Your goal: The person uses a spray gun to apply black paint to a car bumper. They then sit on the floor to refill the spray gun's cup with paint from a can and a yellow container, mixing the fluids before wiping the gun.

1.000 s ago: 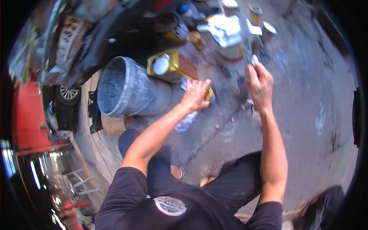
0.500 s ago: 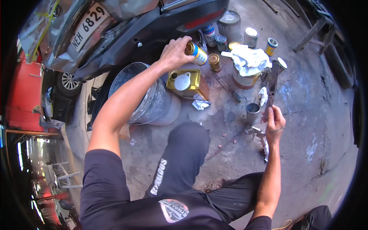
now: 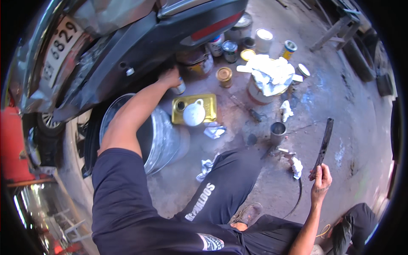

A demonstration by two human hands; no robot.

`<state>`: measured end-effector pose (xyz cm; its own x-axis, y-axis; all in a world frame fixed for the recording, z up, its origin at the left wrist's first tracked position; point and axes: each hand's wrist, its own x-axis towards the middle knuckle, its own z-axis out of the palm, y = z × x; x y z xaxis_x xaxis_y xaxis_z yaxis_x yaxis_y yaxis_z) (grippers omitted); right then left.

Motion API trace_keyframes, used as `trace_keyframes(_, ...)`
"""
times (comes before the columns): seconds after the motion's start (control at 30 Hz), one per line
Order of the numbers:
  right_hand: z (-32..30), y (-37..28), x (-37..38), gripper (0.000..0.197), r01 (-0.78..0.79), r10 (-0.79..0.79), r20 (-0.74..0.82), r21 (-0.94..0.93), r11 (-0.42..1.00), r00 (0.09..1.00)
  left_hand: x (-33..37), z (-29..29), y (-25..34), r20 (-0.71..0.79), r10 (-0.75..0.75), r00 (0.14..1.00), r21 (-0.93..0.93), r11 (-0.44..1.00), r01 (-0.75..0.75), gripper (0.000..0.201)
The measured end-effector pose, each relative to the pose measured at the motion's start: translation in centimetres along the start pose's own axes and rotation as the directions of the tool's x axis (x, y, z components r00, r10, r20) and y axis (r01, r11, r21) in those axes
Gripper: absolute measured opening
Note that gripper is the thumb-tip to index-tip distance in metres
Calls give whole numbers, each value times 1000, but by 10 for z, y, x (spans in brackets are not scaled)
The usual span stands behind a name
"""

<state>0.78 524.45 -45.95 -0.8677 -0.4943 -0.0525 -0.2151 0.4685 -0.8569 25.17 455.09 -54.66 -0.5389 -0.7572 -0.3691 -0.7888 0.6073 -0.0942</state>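
My left hand [image 3: 170, 78] reaches in under the car bumper, closed round a small blue-and-white can [image 3: 180, 86]; its fingers are partly hidden and blurred. Below that hand, a rectangular gold tin [image 3: 211, 102] carries a white round cap-like piece [image 3: 194, 114]. Out to the right, my right hand [image 3: 321, 182] grips the lower end of a dark flat strip with holes [image 3: 325, 140], which points upward. Between the hands stand a small copper-coloured can [image 3: 224, 77] and a grey metal cup [image 3: 278, 132]. Beside the cup lies a white crumpled rag [image 3: 296, 168].
A dark car bumper [image 3: 144, 51] hangs over the upper left. Close to my left arm is a large bucket [image 3: 159, 140]. Several paint cans stand at the back, one large can [image 3: 259, 94] topped with white paper [image 3: 270, 74]. A dark hose [image 3: 301, 191] runs along the floor.
My left hand has carried the can left and down, under the bumper. The right hand has moved down and right with the strip. The whole view has shifted.
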Motion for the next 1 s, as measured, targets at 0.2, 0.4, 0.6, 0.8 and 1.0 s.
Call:
trace_keyframes(0.2, -27, 2, -26, 27, -152, 154, -71, 27, 988, 986, 30, 20, 3, 68, -31, 997, -34, 999, 33, 87)
trace_keyframes(0.4, -44, -26, -24, 27, -170, 172, -90, 26, 985, 981, 40, 25, -4, 208, 18, 978, -42, 999, -10, 101)
trace_keyframes(0.6, -65, -58, -30, 26, -171, 169, -103, -17, 985, 980, -10, -39, 35, 238, 211, 948, 160, 954, -253, 45)
trace_keyframes(0.8, -106, -93, -33, 26, -183, 167, -164, -86, 979, 972, -58, -92, 117, -7, 607, 795, 25, 794, -607, 29)
trace_keyframes(1.0, -149, -122, -27, 28, -203, 189, -260, -27, 979, 947, -24, -109, 192, -370, 686, 627, -68, 653, -754, 20)
